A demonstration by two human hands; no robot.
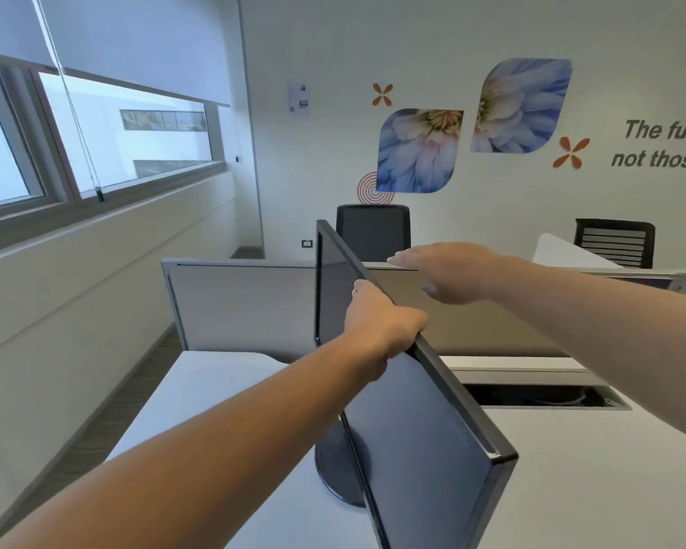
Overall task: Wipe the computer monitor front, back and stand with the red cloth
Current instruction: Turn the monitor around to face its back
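A black computer monitor (420, 429) stands on a white desk (571, 469), turned edge-on so its dark screen faces left. Its round dark stand base (335, 465) shows below the panel. My left hand (381, 318) grips the monitor's top edge, fingers curled over it. My right hand (448, 271) hovers flat behind the monitor's upper edge, fingers straight, holding nothing. No red cloth is in view.
A grey cubicle partition (242, 307) runs behind the desk. A cable slot (539, 396) opens in the desk top on the right. Two black office chairs (373, 231) (614, 241) stand beyond the partition. Windows line the left wall.
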